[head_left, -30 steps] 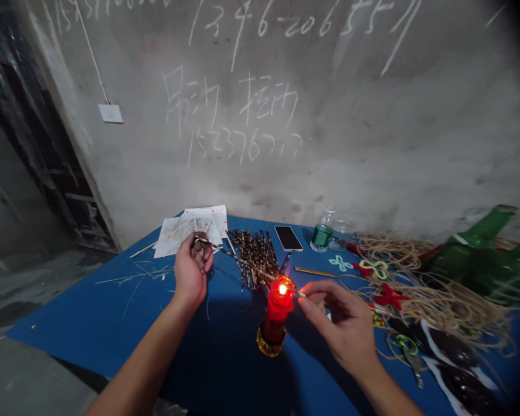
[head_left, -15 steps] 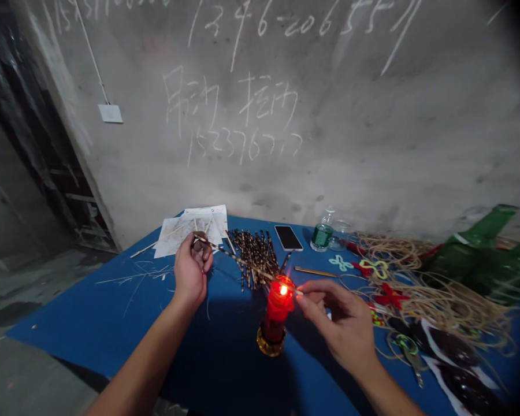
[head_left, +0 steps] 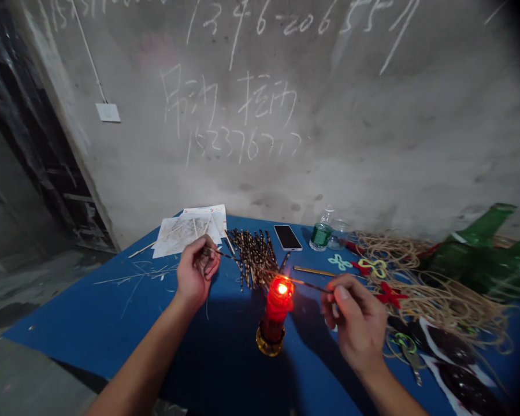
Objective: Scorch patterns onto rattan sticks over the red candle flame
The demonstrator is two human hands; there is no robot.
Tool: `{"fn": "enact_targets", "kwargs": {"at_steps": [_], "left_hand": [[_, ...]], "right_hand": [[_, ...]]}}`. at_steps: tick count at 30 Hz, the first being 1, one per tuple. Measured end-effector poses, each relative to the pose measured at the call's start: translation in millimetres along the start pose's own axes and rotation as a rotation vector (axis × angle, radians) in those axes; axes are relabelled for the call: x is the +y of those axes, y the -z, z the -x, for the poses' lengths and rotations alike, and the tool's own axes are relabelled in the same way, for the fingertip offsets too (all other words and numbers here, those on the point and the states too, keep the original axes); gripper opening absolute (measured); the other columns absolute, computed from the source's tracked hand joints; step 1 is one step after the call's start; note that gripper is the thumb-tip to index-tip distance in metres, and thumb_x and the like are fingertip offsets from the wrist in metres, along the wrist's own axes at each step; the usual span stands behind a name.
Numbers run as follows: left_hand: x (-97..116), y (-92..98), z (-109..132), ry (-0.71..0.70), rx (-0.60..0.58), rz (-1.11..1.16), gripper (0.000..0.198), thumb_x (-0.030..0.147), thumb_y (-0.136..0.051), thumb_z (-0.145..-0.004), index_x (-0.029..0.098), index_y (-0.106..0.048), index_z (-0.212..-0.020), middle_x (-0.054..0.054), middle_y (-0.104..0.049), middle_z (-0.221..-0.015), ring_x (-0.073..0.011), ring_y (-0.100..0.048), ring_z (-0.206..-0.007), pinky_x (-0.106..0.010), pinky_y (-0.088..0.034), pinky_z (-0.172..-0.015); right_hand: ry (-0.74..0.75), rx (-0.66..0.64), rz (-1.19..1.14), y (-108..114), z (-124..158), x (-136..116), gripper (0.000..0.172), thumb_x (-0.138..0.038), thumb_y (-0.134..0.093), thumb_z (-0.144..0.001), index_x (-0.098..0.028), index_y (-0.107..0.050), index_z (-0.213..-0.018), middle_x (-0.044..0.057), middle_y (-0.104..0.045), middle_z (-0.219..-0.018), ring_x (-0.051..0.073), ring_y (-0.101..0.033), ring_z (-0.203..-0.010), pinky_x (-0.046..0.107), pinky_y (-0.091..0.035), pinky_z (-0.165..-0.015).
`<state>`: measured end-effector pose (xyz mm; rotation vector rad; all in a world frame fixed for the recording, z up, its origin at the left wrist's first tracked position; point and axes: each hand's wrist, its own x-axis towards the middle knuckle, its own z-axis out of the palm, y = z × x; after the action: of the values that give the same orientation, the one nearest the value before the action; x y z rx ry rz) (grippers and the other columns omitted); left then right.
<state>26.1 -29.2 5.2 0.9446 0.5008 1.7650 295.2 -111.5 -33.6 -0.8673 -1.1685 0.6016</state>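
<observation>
My left hand (head_left: 196, 273) and my right hand (head_left: 356, 321) both grip one long, thin mottled stick (head_left: 305, 283). It runs across the blue table, above a pile of dark-banded sticks (head_left: 253, 260). Its stretch over the pile is hard to make out. The stick passes just over the flame (head_left: 281, 288) of a red candle lamp (head_left: 278, 307), which stands on an amber glass base. Neither hand touches the lamp. Sheets of paper (head_left: 186, 232) lie behind my left hand.
A phone (head_left: 287, 237) and a green-labelled plastic bottle (head_left: 320, 234) stand at the table's back. Tangled pale twine (head_left: 437, 303), knotted ornaments, and green glass bottles (head_left: 481, 263) crowd the right side. A chalk-written concrete wall (head_left: 242, 115) rises behind. The table's left edge drops to a concrete floor.
The stick has shifted to the right through both hands. My right hand has moved right, away from the flame, and my left hand has moved slightly right.
</observation>
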Motion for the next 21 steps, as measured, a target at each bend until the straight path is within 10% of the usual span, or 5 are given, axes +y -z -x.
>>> {"fn": "enact_targets", "kwargs": {"at_steps": [21], "left_hand": [[-2,16.6,5,0.09,-0.476,-0.099,0.024,0.028,-0.061,-0.074,0.017,-0.06,-0.052,0.0,-0.041,-0.037,-0.0097,-0.037,-0.034,-0.025,-0.018,-0.039]], "right_hand": [[-0.13,0.243,-0.055,-4,-8,-4,0.04,-0.044,-0.074,-0.092,-0.021,-0.058,-0.064,-0.006,-0.049,-0.05,0.01,-0.046,-0.039,0.017,-0.036,-0.033]]}}
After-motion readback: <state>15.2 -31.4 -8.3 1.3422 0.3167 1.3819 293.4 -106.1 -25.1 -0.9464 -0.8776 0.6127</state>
